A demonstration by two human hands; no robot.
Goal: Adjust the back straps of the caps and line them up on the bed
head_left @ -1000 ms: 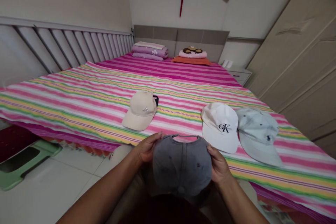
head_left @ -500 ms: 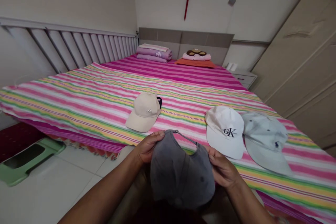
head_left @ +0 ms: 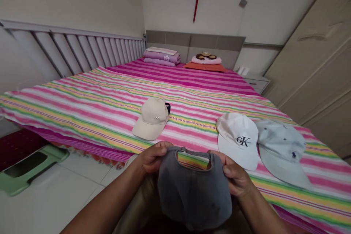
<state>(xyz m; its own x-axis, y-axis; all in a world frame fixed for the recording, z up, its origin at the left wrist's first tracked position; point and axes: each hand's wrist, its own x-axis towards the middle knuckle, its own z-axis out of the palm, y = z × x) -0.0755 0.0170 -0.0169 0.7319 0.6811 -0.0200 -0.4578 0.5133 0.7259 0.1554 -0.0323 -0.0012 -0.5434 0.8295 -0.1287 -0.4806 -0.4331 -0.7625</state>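
Between my two hands is a dark grey baseball cap (head_left: 194,193), its back with the strap and half-round opening turned upward and away from me. My left hand (head_left: 155,158) pinches the rim at the left of the strap. On the right side, my right hand (head_left: 233,173) grips the same rim, thumb on the outside. The striped bedspread shows through the opening. The cap's brim is hidden. Beyond my left hand lies a beige cap (head_left: 153,115). A white cap (head_left: 238,140) with black letters rests past my right hand, touching a pale grey-green cap (head_left: 282,150).
A striped bedspread (head_left: 90,98) covers the bed. Folded purple bedding (head_left: 161,57) and a pink pillow (head_left: 207,60) lie near the headboard (head_left: 175,38). At the left, a green stool (head_left: 30,172) stands on the tiled floor. A wardrobe (head_left: 309,55) rises at the right.
The grey cap has tipped and come slightly lower, both hands still on it. Its strap, slanting and loose-looking before, now spans the opening as a closed arch. The other caps stay put.
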